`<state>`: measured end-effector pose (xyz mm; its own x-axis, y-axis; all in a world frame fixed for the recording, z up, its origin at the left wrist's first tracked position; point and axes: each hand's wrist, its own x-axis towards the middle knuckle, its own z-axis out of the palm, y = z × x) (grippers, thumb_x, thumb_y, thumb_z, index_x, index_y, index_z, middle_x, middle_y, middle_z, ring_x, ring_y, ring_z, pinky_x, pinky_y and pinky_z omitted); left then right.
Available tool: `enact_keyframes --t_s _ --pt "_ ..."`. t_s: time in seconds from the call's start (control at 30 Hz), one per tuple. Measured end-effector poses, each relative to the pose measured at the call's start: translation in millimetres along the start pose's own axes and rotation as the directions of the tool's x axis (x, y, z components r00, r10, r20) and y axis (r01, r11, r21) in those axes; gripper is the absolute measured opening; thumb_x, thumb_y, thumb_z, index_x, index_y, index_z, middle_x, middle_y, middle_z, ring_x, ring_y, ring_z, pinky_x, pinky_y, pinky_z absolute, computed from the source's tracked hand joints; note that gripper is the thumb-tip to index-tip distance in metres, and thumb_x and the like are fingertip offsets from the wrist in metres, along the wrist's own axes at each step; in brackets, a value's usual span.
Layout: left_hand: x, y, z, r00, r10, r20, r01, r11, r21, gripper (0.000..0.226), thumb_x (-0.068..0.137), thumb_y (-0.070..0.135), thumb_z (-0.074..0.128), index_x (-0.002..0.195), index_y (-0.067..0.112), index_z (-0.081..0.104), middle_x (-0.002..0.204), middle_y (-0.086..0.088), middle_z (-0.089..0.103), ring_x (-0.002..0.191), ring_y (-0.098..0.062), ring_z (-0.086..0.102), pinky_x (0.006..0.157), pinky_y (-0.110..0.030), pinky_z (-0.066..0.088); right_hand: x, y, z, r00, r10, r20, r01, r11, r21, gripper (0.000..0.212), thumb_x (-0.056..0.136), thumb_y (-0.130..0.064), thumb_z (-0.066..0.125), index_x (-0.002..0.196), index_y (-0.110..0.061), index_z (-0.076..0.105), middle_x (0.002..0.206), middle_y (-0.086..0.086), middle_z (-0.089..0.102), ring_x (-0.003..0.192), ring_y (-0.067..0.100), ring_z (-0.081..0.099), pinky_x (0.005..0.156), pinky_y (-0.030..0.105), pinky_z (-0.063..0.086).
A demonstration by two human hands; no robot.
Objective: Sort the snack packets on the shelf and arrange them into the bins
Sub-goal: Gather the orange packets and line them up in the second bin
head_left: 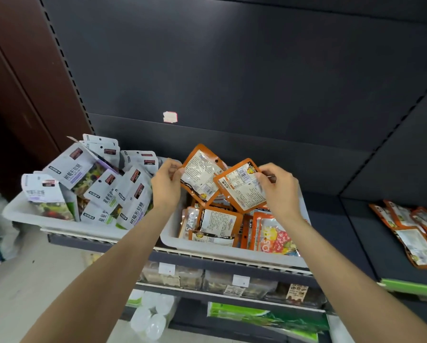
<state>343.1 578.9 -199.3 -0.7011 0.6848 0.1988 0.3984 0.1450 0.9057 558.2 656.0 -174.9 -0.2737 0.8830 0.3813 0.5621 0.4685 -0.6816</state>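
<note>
Dark metal shop shelving, back panel (232, 70) bare save one small pale sticker (170, 117); perforated uprights at left and right corners.

Shelf (331, 219): carries two pale plastic bins side by side, touching or nearly so; a second shelf run (380, 243) continues to the right at an angle.

Left bin (24, 214): filled with grey-white packets (103, 186), standing and leaning loosely, one kind only, so this sort looks done.

Right bin (172, 241): holds orange packets (219, 224) lying flat and overlapping, mostly label side up; one brighter red-and-yellow packet (276, 238) at front right.

Loose orange packets (413, 233): several on the right-hand shelf, well apart from the bins, judged still to be sorted.

Left hand (166, 184): above the right bin's back left, fingers curled, pinching the left edge of one orange packet (201, 174) held tilted.

Right hand (278, 186): above the bin's back right, fingertips pinching the right edge of a second orange packet (242, 186), which overlaps the first.

Both packets are held by their edges over the bin, apparently to be laid in with their own kind.

Lower shelves (207, 278): boxed goods, price tags, green packs, clear tubs.
</note>
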Motion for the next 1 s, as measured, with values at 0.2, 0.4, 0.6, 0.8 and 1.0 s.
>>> enact_keyframes --t_s 0.2,0.4,0.6,0.8,1.0 --pt "2.5 0.6 4.7 0.999 0.044 0.03 -0.045 0.999 0.024 0.01 0.096 0.013 0.051 0.103 0.01 0.058 0.097 0.003 0.062 0.087 -0.008 0.056 0.067 -0.009 0.038 4.0 0.8 0.3 1.0 -0.001 -0.018 0.001 1.0 -0.013 0.012 0.092 -0.023 0.059 0.1 -0.015 0.065 0.104 0.0 0.068 0.094 0.011 0.063 0.07 0.027 0.056" --pt "3.5 -0.6 3.7 0.997 0.072 -0.04 -0.074 0.996 -0.045 0.005 0.096 0.013 0.052 0.099 0.013 0.057 0.095 0.005 0.062 0.087 -0.007 0.057 0.072 -0.011 0.042 3.2 1.0 2.2 1.0 -0.007 -0.022 0.007 1.0 -0.007 0.013 0.091 -0.022 0.06 0.101 -0.015 0.065 0.105 0.001 0.068 0.094 0.01 0.063 0.067 0.025 0.055" --pt "12.9 2.2 4.9 0.992 0.076 0.1 -0.076 0.997 0.0 0.012 0.095 0.013 0.054 0.104 0.009 0.059 0.098 0.001 0.063 0.092 -0.01 0.058 0.073 -0.012 0.042 5.9 -1.1 2.6 1.0 -0.008 -0.022 0.007 1.0 -0.021 0.014 0.091 -0.023 0.06 0.102 -0.015 0.064 0.106 0.001 0.068 0.095 0.01 0.063 0.066 0.02 0.053" --pt "1.0 -30.4 10.8 0.864 -0.025 0.503 -0.176 0.921 0.348 0.016 0.096 0.007 0.048 0.102 0.014 0.06 0.104 -0.006 0.068 0.095 -0.018 0.064 0.08 -0.021 0.051 1.1 -2.7 8.6 1.0 -0.013 0.003 0.013 0.999 -0.048 0.015 0.092 -0.022 0.06 0.103 -0.015 0.066 0.106 0.001 0.068 0.094 0.012 0.064 0.066 0.019 0.051" --pt "0.8 -30.6 -3.4 0.819 -0.031 0.574 -0.183 0.932 0.311 0.028 0.099 0.017 0.045 0.123 0.017 0.059 0.116 -0.005 0.067 0.103 -0.019 0.063 0.09 -0.029 0.052 2.8 -6.1 28.3 0.996 -0.017 0.091 0.023 0.997 -0.071 0.018 0.091 -0.022 0.059 0.106 -0.015 0.067 0.11 0.002 0.068 0.1 0.014 0.063 0.071 0.018 0.048"
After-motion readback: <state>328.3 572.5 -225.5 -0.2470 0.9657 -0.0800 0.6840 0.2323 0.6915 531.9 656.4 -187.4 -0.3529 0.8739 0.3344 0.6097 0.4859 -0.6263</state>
